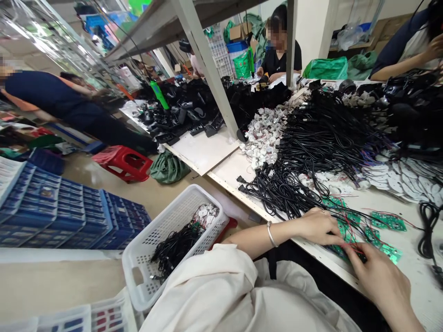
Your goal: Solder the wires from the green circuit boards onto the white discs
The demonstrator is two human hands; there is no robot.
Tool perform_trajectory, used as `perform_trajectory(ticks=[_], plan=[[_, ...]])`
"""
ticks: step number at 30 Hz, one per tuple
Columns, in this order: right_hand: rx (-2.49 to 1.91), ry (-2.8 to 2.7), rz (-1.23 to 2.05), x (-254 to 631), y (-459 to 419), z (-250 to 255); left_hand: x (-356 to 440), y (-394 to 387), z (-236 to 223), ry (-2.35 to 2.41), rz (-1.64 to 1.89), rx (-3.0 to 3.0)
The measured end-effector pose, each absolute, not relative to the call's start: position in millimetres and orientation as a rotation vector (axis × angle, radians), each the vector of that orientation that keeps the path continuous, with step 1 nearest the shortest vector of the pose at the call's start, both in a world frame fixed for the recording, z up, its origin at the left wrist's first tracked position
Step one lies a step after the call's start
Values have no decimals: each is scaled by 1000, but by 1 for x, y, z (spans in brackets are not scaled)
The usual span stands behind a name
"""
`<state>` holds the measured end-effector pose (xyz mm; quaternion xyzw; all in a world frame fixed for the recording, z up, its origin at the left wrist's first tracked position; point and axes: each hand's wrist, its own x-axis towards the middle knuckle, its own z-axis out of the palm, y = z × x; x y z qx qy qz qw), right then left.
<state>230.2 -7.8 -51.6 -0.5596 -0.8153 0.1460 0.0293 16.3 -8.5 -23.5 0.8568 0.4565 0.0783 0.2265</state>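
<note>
My left hand [320,226] rests on the white workbench [221,173] near its front edge, fingers curled over small green circuit boards [387,222] with red wires. My right hand [379,276] lies just to its right, fingertips pinched on a small dark part at the edge of the green boards. I cannot make out what that part is. A big tangle of black cables [311,152] lies just beyond both hands.
White round parts [265,138] are heaped behind the cables. A white basket [166,240] with cables and parts stands on the floor at my left, beside blue trays [69,212] and a red stool [122,161]. Other people work across the bench and at the left.
</note>
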Motion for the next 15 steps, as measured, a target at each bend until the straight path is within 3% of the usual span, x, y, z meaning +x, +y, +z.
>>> perform_trajectory(ticks=[5,9,15], plan=[[-1619,-2374,266,232,-17,-61,23,-15,-25,1329,242,2360],[-1752,-2341,349,229,-15,-55,28,-24,-36,1526,353,2464],[-1806,-2320,395,229,-12,-49,25,-23,-46,1438,463,2515]])
